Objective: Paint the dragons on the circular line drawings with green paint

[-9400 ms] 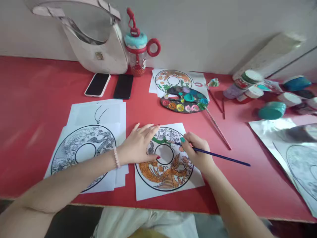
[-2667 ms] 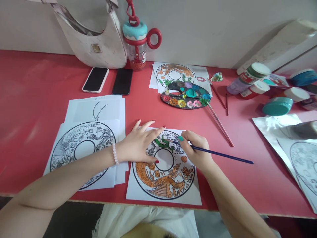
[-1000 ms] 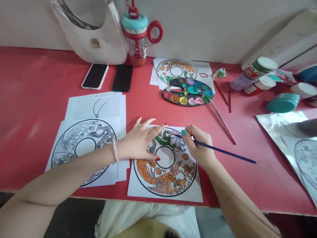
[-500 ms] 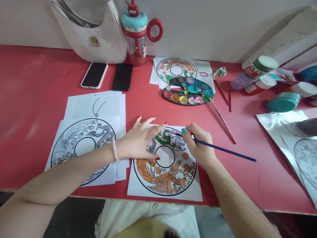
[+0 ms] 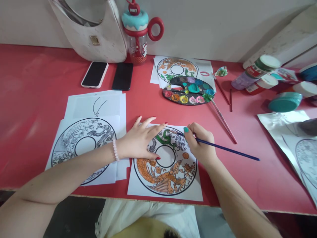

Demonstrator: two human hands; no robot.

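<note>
While the left hand (image 5: 139, 142) is lying splayed on the sheet (image 5: 166, 158), the right hand (image 5: 201, 145) is pinching a brush (image 5: 230, 150), its shaft pointing left and slightly forward, tip apparently touching.

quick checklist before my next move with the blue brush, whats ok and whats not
1. Left hand on the sheet: ok, spread over its upper left.
2. Blue brush in the right hand: ok, gripped near the bristle end.
3. Bristles loaded with paint: cannot tell, too small.
4. Dragon coloured throughout: not ok, green covers only part; lines near the right hand are bare.
5. Palette apart from the sheet: ok, it lies beyond it.
</note>
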